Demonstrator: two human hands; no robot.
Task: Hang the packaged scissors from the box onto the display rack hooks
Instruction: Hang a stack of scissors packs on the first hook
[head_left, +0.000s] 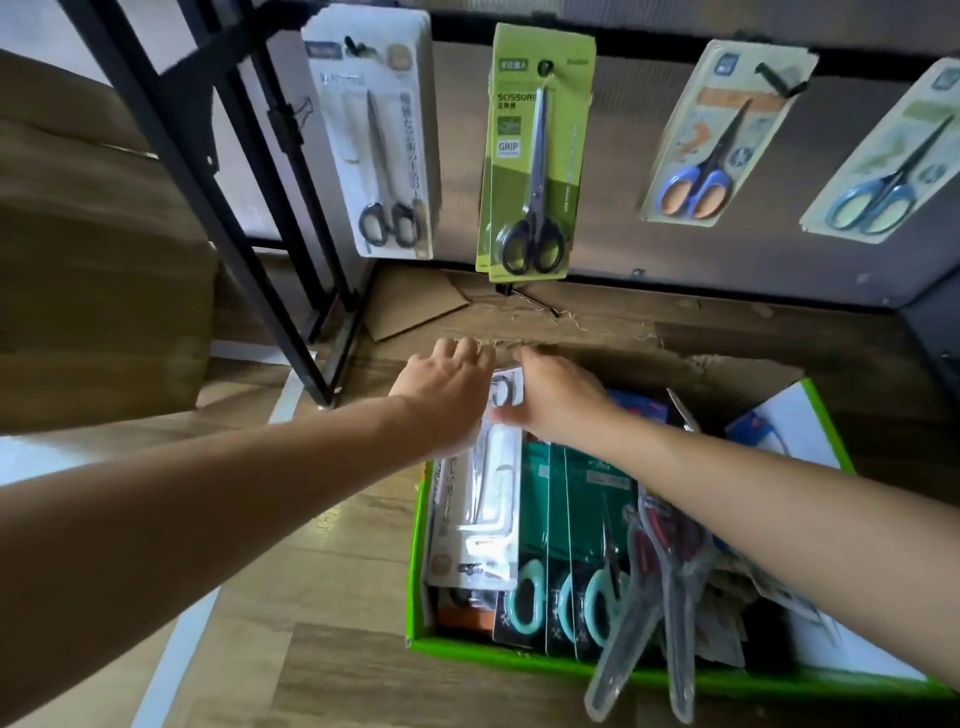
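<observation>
Two bare hands, yours, reach forward and meet at the far end of a green cardboard box (415, 571) that sits on a wood-patterned floor (311, 597). Your left hand (447, 395) and right hand (556, 400) lie close together, each gripping the far end of a white pack (493, 467) of scissors. The left fingers curl over its far edge and the right thumb presses its near side; the fingertips beyond are hidden. This white pack lies lengthwise along the left side of the box, on top of other packs. Just to its right lie several dark green packs (576, 499) holding scissors with mint handles, and beside those are scissors in clear sleeves (649, 597) that poke out over the near wall of the box. Above and behind the box stands a black metal rack (649, 47) with packs already hanging from its hooks (545, 67). From left to right these are a white hanging pack (379, 145) with black-handled scissors, a lime green pack (535, 156), a pack with blue and orange handles (717, 140) and a pack with blue and pale green handles (893, 156). A large brown carton (104, 260) fills the left edge of the view.
</observation>
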